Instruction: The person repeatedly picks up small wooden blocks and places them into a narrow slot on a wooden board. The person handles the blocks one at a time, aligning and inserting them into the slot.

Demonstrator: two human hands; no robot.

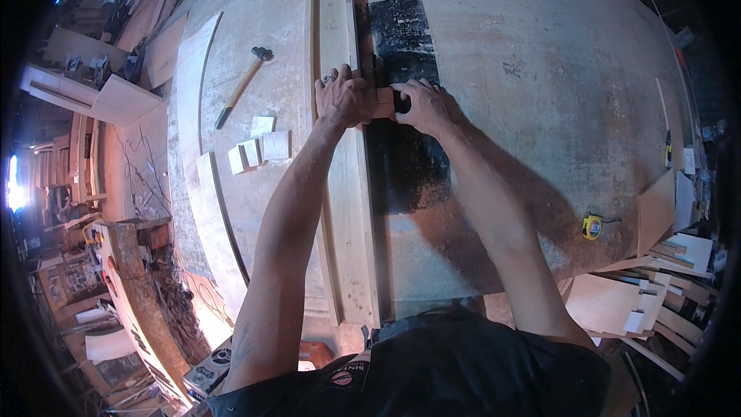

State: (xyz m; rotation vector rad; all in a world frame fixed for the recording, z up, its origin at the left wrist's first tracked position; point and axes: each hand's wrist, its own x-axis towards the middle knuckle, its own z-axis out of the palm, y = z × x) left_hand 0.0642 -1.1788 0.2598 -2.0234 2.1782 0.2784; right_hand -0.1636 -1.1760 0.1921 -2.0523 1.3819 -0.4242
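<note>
A long pale timber piece [337, 208] with raised edge strips lies lengthwise across the work table, running away from my body. My left hand [341, 98] is closed over its right edge, with its fingers bent and a ring showing. Against that edge sits a small reddish-brown wooden block [381, 103], gripped at its left end by my left hand. My right hand [424, 106] is closed at the block's other end, thumb and forefinger curled around a dark shape there that I cannot make out. Beneath that hand a black patch [409, 177] covers the table top.
Left of the timber lie a hammer [243, 89] and several small pale wood squares [275, 145]. Thin strips [216, 208] line the left side. A yellow tape measure [592, 226] rests at right. Stacked offcuts [656, 293] stand beyond the table's near right edge.
</note>
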